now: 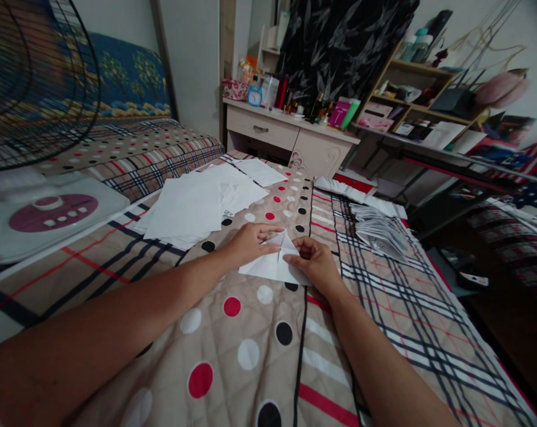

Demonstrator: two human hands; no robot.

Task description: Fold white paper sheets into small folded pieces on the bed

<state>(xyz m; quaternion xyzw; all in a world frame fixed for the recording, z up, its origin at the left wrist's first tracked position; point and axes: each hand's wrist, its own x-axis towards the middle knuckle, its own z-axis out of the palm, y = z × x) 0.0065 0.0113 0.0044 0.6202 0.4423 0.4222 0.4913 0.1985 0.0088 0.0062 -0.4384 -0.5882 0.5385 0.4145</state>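
Note:
A sheet of white paper (275,265), folded to a point at its far end, lies on the quilted cover (245,356) in front of me. My left hand (256,242) holds its left side, with the thumb on top by the middle crease and the fingers at the pointed tip. On the right edge, my right hand (313,258) pinches the paper between thumb and curled fingers. Two folded flaps meet near the centre line between my thumbs.
Loose white sheets (186,204) lie spread at the left. Folded paper pieces (379,231) are stacked at the right, with a row of more paper (359,196) behind them. A fan (50,207) stands far left; a white cabinet (268,133) is beyond the bed.

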